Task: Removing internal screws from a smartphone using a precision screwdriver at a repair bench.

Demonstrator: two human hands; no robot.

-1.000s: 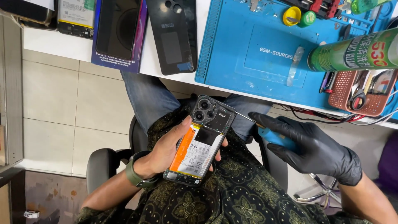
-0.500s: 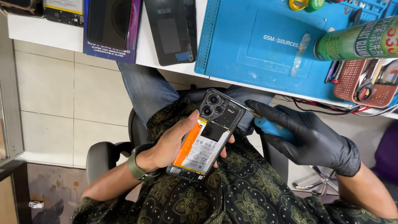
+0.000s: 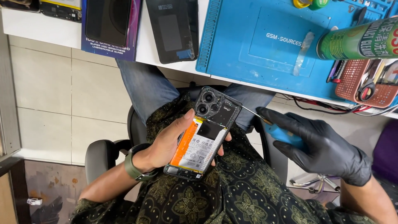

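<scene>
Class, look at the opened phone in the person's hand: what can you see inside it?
Inside the opened phone lies a white battery with an orange edge, and three camera lenses sit at the top. The left hand cups the phone; whatever lies beneath the battery is covered.

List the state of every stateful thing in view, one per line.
Phone: back cover off, battery exposed, held in the left hand.
Screwdriver: blue handle gripped by the gloved right hand, tip at the phone's upper right edge.
Spray can: lying on its side on the blue mat.
Black back cover: flat on the table, detached.
</scene>
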